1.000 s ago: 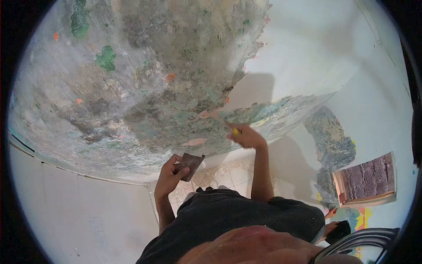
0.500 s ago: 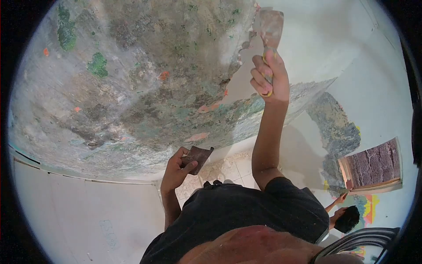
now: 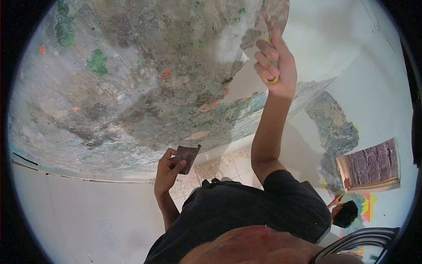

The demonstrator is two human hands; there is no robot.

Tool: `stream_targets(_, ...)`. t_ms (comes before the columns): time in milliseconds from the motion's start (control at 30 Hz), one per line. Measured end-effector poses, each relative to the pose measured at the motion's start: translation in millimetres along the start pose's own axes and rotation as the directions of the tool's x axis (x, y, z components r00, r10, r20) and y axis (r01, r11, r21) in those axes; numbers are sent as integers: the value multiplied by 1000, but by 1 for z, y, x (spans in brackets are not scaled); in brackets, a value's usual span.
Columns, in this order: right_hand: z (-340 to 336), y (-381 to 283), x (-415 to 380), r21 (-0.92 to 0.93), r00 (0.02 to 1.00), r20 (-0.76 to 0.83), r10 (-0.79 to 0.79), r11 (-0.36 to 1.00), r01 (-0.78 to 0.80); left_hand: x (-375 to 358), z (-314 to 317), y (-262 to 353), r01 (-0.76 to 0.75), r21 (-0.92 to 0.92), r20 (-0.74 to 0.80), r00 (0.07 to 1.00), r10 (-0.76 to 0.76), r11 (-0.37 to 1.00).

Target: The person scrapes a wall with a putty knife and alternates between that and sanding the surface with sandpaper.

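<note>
My right hand (image 3: 278,66), raised at the upper middle, is wrapped round the yellow-edged handle of a putty knife. The broad, stained blade of the putty knife (image 3: 277,16) points up over the edge between rough grey wall and smooth pale wall. Lower down, my left hand (image 3: 169,169) pinches a dark brown, slightly curved piece of sandpaper or sheet (image 3: 187,157) by its left side; its exact material is unclear. That piece is in front of the wall's lower edge. The stripped wall (image 3: 167,101) shows grey, green and orange patches.
A co-worker (image 3: 345,214) with dark hair is at the lower right, one hand raised beneath a wooden-framed opening (image 3: 371,165). Floor tiles (image 3: 241,163) show below the wall. A pale panel (image 3: 88,211) stands at the lower left. Dark cables (image 3: 365,237) are at the lower right.
My right hand and the putty knife have moved up and slightly right. My left hand has shifted left with the dark piece. The co-worker's head has moved slightly left and down.
</note>
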State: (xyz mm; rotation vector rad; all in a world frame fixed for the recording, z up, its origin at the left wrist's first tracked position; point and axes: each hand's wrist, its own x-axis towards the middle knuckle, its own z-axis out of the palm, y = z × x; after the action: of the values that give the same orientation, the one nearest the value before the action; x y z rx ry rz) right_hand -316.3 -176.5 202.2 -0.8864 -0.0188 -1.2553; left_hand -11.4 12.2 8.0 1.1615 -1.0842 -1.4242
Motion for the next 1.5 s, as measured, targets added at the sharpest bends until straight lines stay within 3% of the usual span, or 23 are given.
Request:
stream_targets(200,-9,2,-5,100,995,99,29,994,-39,4,5,3,8,16,-9,1000,-8,1000)
stream_targets(300,-6,-3,4,121,1000,32,1,993,-5,6,5,-1,24,18,18,1000,-25,1000)
stream_targets(900,5,-11,12,163,975,217,44,983,-81,6,12,7,18,42,19,1000,-19,999)
stream_targets(1100,-1,-12,11,97,979,192,67,991,-87,7,10,1,16,35,14,1000,-17,999)
stream_targets(1200,0,-16,19,165,981,171,87,979,-116,5,11,4,12,16,44,999,-13,1000)
stream_targets(1500,4,-18,24,146,972,222,76,983,-110,-2,7,0,-2,-5,9,1000,2,1000)
